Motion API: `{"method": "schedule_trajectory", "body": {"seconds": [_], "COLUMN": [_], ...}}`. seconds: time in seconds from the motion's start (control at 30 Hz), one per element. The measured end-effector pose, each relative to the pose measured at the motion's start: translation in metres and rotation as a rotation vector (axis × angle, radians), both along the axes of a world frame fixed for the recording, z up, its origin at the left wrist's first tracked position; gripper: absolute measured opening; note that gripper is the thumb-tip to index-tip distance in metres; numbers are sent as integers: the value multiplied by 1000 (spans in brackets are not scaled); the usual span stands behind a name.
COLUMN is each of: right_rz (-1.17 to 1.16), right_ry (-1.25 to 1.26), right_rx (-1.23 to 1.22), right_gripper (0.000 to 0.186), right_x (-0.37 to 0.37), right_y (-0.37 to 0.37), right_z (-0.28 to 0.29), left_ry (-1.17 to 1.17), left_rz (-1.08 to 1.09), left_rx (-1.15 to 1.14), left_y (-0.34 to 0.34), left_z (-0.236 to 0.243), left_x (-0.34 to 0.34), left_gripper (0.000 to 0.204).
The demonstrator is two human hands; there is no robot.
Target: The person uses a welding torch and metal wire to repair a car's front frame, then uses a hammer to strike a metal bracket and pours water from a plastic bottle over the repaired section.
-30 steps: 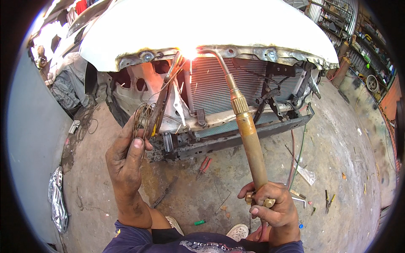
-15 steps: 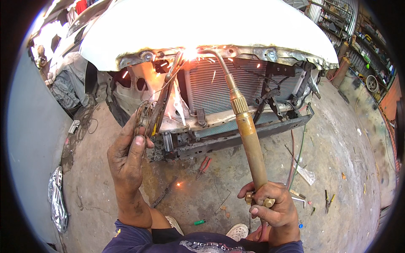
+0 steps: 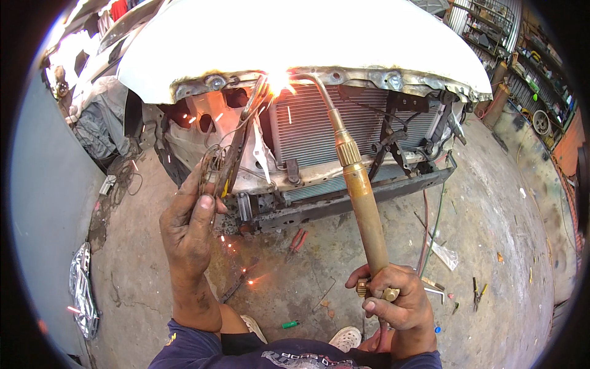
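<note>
My right hand [image 3: 396, 300] is wrapped round the base of a brass gas torch [image 3: 367, 224], beside its valve knobs. The torch's bent tip reaches the front edge of a white car hood [image 3: 307, 37], where a bright glare and flying sparks hide the contact point. Between thumb and fingers, my left hand [image 3: 189, 234] grips a coiled bundle of thin wire [image 3: 212, 161]. From the bundle, wire runs up toward the glare, alongside a dark metal strut; its end is lost in the brightness. Behind the torch tip sits the finned radiator [image 3: 307, 126].
A dark bumper beam [image 3: 344, 208] crosses low in front. Red-handled pliers [image 3: 298, 242], a green lighter [image 3: 290, 324] and yellow-handled pliers [image 3: 479, 294] lie on the concrete. Red and green hoses [image 3: 425, 237] trail at right. A shiny headlight [image 3: 84, 289] lies at left. Glowing bits dot the floor.
My left hand has shifted very slightly right with the wire. Sparks are scattered differently, with more glowing bits on the floor near the left forearm. The torch is held almost still.
</note>
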State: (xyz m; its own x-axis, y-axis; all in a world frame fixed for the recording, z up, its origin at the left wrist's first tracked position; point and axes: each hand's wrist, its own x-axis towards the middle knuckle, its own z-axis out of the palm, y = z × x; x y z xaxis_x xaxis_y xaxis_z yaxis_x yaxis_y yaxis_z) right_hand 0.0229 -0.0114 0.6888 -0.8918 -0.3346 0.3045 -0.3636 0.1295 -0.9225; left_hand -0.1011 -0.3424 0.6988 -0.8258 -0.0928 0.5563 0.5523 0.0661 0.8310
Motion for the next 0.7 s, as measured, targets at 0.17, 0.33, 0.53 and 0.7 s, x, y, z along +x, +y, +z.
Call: {"method": "schedule_trajectory", "body": {"seconds": [0.17, 0.33, 0.53, 0.7], "right_rz": [-9, -3, 4, -2], "right_ry": [-47, -25, -11, -20], "right_rx": [-14, -15, -6, -24], "right_gripper": [21, 20, 20, 19], "right_x": [1, 1, 1, 1], "right_y": [-1, 0, 1, 0], "right_z": [1, 0, 0, 1], "left_ry": [7, -24, 27, 28], "left_rz": [9, 15, -54, -60], "left_rx": [-22, -7, 42, 46], "left_y": [1, 1, -1, -2], "left_z": [3, 0, -2, -4], "left_x": [0, 0, -3, -4], "left_gripper": [51, 50, 45, 45]}}
